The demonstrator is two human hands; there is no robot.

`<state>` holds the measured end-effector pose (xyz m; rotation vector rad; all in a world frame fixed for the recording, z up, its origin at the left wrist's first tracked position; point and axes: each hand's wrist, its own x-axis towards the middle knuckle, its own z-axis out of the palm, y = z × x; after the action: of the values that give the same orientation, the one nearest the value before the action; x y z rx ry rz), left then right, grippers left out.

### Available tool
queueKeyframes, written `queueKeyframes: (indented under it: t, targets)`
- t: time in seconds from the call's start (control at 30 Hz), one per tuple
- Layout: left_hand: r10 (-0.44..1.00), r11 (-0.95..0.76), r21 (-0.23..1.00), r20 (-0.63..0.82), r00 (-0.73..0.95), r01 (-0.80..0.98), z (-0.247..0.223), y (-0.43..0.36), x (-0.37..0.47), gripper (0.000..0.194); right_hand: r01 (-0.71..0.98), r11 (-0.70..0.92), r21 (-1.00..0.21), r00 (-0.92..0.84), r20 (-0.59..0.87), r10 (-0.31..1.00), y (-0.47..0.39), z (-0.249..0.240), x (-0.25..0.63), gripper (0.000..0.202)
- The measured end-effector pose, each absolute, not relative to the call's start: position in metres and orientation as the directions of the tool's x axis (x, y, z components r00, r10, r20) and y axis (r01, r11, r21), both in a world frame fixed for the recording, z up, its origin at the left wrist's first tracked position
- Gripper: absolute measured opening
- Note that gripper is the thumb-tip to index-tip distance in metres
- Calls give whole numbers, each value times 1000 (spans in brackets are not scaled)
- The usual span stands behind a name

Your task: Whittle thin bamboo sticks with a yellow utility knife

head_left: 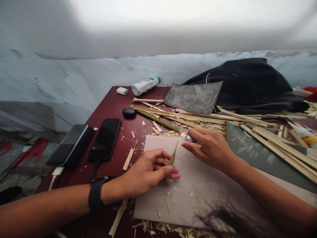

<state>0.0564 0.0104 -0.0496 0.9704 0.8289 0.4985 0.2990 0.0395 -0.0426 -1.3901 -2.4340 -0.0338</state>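
My left hand (pixel 156 168), with a dark band on the wrist, pinches a small pointed green sliver (pixel 172 158) that stands tip up between thumb and fingers. To its right my right hand (pixel 210 145) is closed round a small knife (pixel 189 138), its short blade pointing left. The blade and the sliver are apart. Both hands are above a pale board (pixel 170 205) scattered with thin shavings. Just beyond the board lie a green strip (pixel 158 120) and several split pale strips (pixel 188 120) among chips.
On the dark red table (pixel 106 105) are a phone (pixel 105 138), a black power bank (pixel 71 145), a black oval object (pixel 128 112), a white bottle (pixel 145 86) and a white adapter (pixel 122 90). Grey sheets (pixel 194 97) and a black bag (pixel 250 82) lie at the right.
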Motion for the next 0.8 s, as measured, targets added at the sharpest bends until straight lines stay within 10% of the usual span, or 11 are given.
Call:
queueKeyframes:
  t: [0.8]
  targets:
    - [678, 479, 877, -339, 652, -43, -52, 12, 53, 28, 534, 754, -382, -632, 412, 656, 34, -53, 301, 19]
